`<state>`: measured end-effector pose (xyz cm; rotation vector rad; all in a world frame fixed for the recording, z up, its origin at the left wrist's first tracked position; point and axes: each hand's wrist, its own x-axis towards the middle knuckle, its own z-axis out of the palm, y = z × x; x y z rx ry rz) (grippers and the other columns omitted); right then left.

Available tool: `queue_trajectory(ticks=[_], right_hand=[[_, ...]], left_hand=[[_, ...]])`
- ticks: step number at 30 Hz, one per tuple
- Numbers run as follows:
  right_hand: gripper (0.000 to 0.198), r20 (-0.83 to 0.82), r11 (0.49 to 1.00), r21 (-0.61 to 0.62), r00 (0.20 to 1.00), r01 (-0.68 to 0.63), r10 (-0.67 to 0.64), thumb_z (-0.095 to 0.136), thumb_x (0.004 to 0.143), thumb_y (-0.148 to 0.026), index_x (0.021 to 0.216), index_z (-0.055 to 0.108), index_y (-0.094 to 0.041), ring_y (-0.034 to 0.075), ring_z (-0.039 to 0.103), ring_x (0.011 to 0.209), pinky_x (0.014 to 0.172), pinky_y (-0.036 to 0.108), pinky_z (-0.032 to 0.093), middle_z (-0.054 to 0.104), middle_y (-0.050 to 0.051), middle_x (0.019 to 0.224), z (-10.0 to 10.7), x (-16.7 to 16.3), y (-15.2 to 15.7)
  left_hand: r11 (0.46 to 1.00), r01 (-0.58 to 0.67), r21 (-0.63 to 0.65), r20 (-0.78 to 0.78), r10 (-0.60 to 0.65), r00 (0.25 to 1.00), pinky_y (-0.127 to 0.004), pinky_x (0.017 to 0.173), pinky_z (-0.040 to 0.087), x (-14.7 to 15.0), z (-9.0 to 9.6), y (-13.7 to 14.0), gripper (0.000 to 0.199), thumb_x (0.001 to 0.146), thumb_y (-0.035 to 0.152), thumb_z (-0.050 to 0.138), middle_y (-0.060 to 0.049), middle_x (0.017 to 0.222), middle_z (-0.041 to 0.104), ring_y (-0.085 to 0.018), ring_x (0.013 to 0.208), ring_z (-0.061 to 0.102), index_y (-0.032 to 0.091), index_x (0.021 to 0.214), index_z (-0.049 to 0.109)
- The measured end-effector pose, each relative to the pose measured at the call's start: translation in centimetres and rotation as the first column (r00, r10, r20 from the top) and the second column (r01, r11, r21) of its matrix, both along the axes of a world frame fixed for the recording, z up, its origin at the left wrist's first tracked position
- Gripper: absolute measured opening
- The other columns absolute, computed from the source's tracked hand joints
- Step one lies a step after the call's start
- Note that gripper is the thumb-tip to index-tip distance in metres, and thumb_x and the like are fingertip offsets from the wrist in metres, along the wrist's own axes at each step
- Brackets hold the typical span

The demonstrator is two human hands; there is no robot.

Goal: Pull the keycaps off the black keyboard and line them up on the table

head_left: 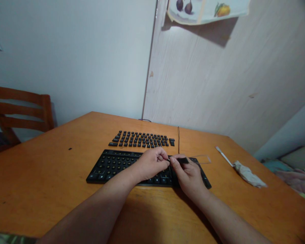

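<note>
A black keyboard (117, 162) lies on the wooden table, many of its keys stripped to bare switch posts. Loose black keycaps (142, 139) stand in rows just behind it. Over the right half of the keyboard, my right hand (190, 174) is closed around what looks like a keycap puller (183, 160), with a black handle and a thin wire loop sticking out to the right. My left hand (152, 164) meets it, fingers pinched together near the thumb of the right hand. Whatever sits between the left fingertips is too small and hidden to name.
The keyboard's cable (178, 139) runs to the table's back edge. On the right lie a white-handled brush (224, 156) and a crumpled pale cloth (249, 174). A small dark speck (70, 148) is on the left of the table (53, 176). A wooden chair (22, 110) stands beyond.
</note>
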<state>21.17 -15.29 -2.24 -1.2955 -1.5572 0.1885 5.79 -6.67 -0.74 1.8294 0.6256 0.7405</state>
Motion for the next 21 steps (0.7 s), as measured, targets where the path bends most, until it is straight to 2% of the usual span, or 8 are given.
queue_trajectory(ticks=[3, 7, 15, 21], right_hand=[[0.016, 0.012, 1.000, 0.008, 1.000, 0.010, -0.010, 0.056, 0.093, -0.030, 0.089, 0.068, -0.021, 0.017, 0.063, 0.080, 0.074, 0.028, 0.048, 0.068, 0.002, 0.085, -0.1, -0.2, -0.1], [0.018, 0.005, 0.999, -0.038, 1.000, -0.001, 0.001, 0.055, 0.093, -0.032, 0.090, 0.068, -0.021, 0.018, 0.064, 0.080, 0.074, 0.029, 0.050, 0.069, 0.003, 0.085, 0.0, -0.3, 0.0], [0.021, 0.003, 1.000, -0.026, 1.000, 0.008, -0.008, 0.052, 0.094, -0.034, 0.099, 0.068, -0.022, 0.021, 0.065, 0.088, 0.081, 0.033, 0.050, 0.070, 0.006, 0.095, -0.1, 0.1, 0.1], [0.025, -0.076, 0.997, -0.043, 0.994, 0.071, -0.074, 0.050, 0.095, -0.036, 0.110, 0.064, -0.022, 0.018, 0.066, 0.076, 0.073, 0.032, 0.052, 0.070, 0.004, 0.087, -1.0, 0.8, 0.8]], left_hand=[[1.000, -0.021, 0.022, -0.005, 0.021, 1.000, -0.022, 0.058, 0.039, 0.0, 0.0, 0.1, 0.012, 0.074, 0.023, 0.062, 0.003, 0.068, 0.055, -0.010, 0.063, 0.050, 0.016, 0.084, 0.057], [0.999, -0.014, 0.030, -0.005, 0.014, 1.000, -0.022, 0.057, 0.039, -0.1, 0.0, 0.2, 0.011, 0.074, 0.021, 0.060, 0.003, 0.068, 0.054, -0.010, 0.062, 0.050, 0.017, 0.083, 0.056], [0.999, -0.016, 0.041, -0.035, 0.017, 0.999, -0.022, 0.056, 0.037, -0.4, -0.1, 0.6, 0.013, 0.073, 0.019, 0.056, 0.004, 0.067, 0.053, -0.011, 0.062, 0.049, 0.018, 0.086, 0.055], [0.999, -0.021, 0.042, -0.072, 0.024, 0.997, -0.023, 0.057, 0.038, -0.6, 0.1, 0.9, 0.017, 0.072, 0.017, 0.055, 0.003, 0.069, 0.056, -0.012, 0.063, 0.052, 0.017, 0.088, 0.058]])
